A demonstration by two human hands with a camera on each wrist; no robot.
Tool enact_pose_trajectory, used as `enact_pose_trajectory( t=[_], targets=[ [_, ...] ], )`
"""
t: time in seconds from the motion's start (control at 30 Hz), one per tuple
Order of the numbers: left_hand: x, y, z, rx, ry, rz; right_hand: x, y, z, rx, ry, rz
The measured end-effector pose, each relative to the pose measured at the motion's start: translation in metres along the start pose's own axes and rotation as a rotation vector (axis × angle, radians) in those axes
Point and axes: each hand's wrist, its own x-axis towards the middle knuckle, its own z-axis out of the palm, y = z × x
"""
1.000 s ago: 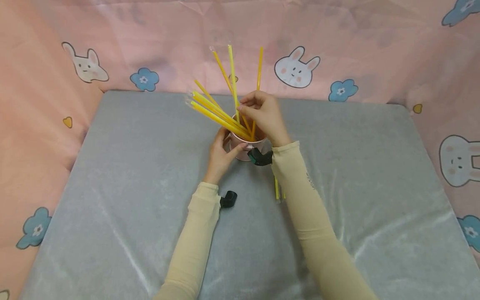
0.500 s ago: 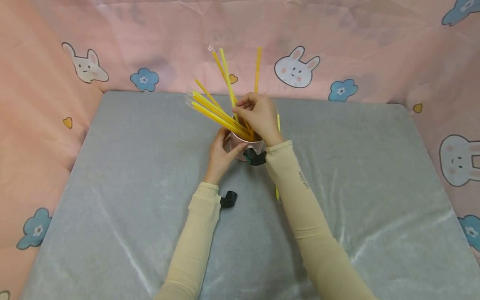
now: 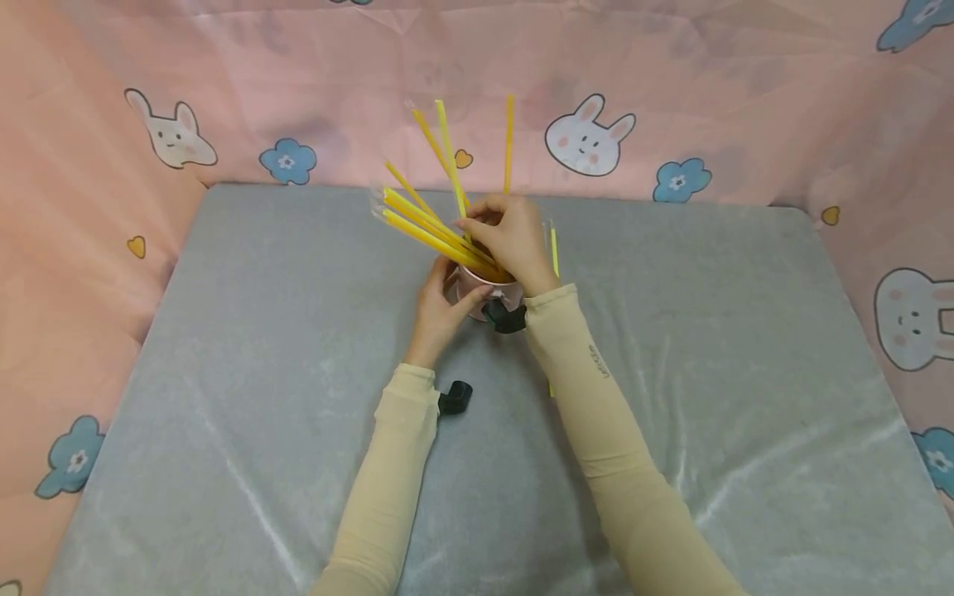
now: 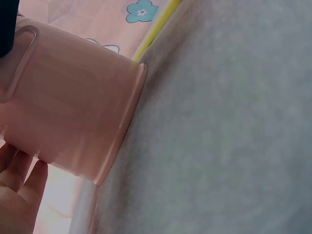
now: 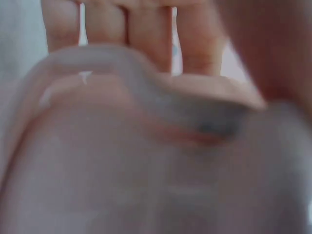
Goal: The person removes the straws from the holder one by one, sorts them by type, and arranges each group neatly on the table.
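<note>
Head view: The pink cup (image 3: 469,285) stands upright on the gray table (image 3: 298,372). The left hand (image 3: 436,314) grips its side. The right hand (image 3: 514,236) pinches a long yellow stick (image 3: 451,161) that points up, leaning a bit left, its low end hidden at the cup. Other sticks (image 3: 432,240) lean more left.

Left wrist view: Fingers touch the cup.

Right wrist view: Too blurry to tell the pinch.
</note>
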Motion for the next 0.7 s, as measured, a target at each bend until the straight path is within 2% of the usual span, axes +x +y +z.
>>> enact_pose_trajectory(
  t=[0.17,0.33,0.6,0.7],
  targets=[
    [0.0,0.0,0.0,0.013,0.001,-0.01,-0.006,-0.001,-0.01,0.14,0.013,-0.002],
    [0.0,0.002,0.0,-0.001,0.0,-0.024,-0.013,0.0,-0.023,0.274,0.07,-0.064],
    [-0.008,0.037,-0.002,0.022,-0.014,-0.042,-0.02,-0.004,-0.041,0.388,0.171,-0.144],
    [-0.008,0.04,-0.002,0.027,-0.014,-0.047,-0.023,-0.004,-0.047,0.421,0.221,-0.183]
  ],
)
